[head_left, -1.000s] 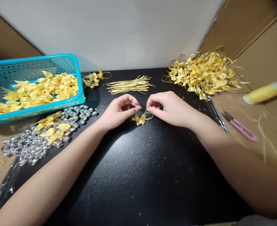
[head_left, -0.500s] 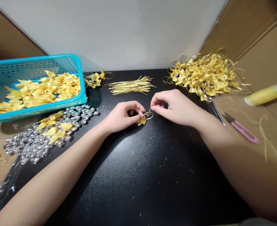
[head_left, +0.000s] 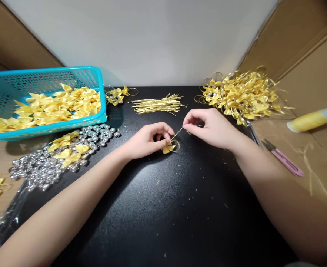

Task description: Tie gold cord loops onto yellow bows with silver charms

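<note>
Between thumb and fingers, my left hand [head_left: 154,140] pinches a yellow ribbon bow [head_left: 168,149] that has a loop of gold cord at its right side. My right hand [head_left: 200,124] grips the far end of the gold cord [head_left: 177,133], which runs straight and taut up to it from the left fingertips. Part of the bow is hidden behind the left fingers. Just beyond the hands lies a bundle of loose gold cords [head_left: 157,104].
A blue basket [head_left: 103,92] of yellow bows stands at left. Before it lie silver beads [head_left: 45,163] with several bows [head_left: 71,155]. At right are a heap of finished bows [head_left: 241,94], pink thread snips [head_left: 287,162] and a yellow roll [head_left: 304,121].
My right hand has moved slightly away from the left, and the cord between them has gone from curved to straight. The left hand keeps its pinch; the view has shifted slightly.
</note>
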A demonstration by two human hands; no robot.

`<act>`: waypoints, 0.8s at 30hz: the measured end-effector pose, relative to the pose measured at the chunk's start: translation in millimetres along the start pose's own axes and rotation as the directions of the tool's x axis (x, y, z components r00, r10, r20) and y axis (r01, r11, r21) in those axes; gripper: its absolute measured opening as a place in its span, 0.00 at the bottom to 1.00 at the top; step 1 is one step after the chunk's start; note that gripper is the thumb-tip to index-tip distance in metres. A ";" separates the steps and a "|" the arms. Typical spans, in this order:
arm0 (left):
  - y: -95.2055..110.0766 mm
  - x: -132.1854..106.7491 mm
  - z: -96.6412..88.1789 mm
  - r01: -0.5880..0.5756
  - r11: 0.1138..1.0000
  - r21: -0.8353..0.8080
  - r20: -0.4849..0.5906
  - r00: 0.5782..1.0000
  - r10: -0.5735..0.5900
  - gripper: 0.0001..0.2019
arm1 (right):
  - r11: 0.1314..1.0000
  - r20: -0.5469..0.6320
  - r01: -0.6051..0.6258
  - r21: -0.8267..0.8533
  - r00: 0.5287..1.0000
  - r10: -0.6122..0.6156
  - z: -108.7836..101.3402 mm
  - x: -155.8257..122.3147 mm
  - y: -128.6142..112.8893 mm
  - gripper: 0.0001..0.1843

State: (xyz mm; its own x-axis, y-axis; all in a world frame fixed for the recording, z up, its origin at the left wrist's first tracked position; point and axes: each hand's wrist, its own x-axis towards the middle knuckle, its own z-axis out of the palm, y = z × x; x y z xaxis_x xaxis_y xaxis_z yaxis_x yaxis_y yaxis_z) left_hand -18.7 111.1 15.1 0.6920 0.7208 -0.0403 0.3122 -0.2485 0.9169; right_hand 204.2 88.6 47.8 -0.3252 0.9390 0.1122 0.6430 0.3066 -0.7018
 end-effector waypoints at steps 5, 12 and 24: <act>-1.3 -5.7 3.2 -0.028 0.999 -0.041 0.035 0.999 0.030 0.11 | 0.997 0.028 -0.077 -0.011 0.997 0.077 3.2 1.1 4.5 0.04; -4.7 -7.6 0.5 -0.132 0.989 0.059 0.077 0.989 0.128 0.06 | 0.993 0.142 -0.094 -0.066 0.985 0.102 1.1 -1.1 4.6 0.05; -13.0 -3.5 -3.2 -0.052 0.969 -0.243 -0.108 0.994 0.026 0.06 | 0.991 0.399 -0.124 -0.041 0.908 0.131 -14.5 -6.3 -11.4 0.05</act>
State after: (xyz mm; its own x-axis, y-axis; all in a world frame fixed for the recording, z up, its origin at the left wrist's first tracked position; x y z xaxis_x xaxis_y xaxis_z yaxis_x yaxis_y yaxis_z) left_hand -27.3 113.8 4.5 0.6257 0.7796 0.0268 0.1080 -0.1206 0.9868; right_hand 209.0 81.5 65.3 -0.4878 0.8300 -0.2704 0.7066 0.1936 -0.6806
